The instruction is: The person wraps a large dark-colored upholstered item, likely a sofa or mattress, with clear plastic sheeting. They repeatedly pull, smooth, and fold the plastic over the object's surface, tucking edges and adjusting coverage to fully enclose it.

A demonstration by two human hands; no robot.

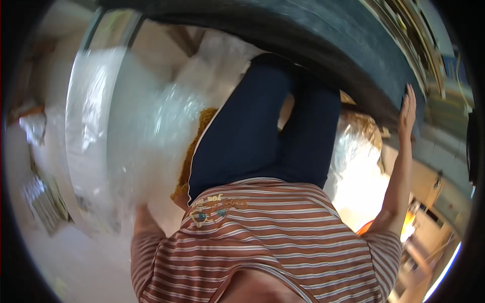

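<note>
My right hand (408,108) rests at the right end of a long dark blue-grey work surface (348,35), fingers stretched out and together along its edge. It holds nothing that I can see. On the left, my left forearm (144,219) reaches up toward clear plastic sheeting (172,111). Motion smears the left hand, so its fingers and anything in them cannot be made out. The glossy sheeting spreads beside my left thigh. It also covers the lower part of a grey upright frame (91,106).
I sit on a seat with a mustard fuzzy cover (194,151), knees under the work surface. More shiny plastic (353,146) lies to the right of my legs. Long thin strips (417,40) lie at the far right. A slatted bundle (45,204) is on the floor at left.
</note>
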